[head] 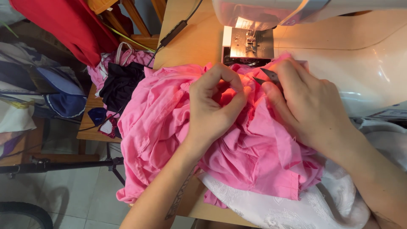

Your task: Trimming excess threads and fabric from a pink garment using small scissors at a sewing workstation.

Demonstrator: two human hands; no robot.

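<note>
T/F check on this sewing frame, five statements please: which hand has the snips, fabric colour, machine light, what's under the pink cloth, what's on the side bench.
1. The right hand holds small metal snips. True.
2. The left hand lies flat and open on the table. False: its fingers pinch the pink fabric.
3. The fabric being worked is blue. False: it is pink.
4. The sewing machine has its light on over the needle plate. True.
5. A white patterned cloth lies under the pink fabric. True.
</note>
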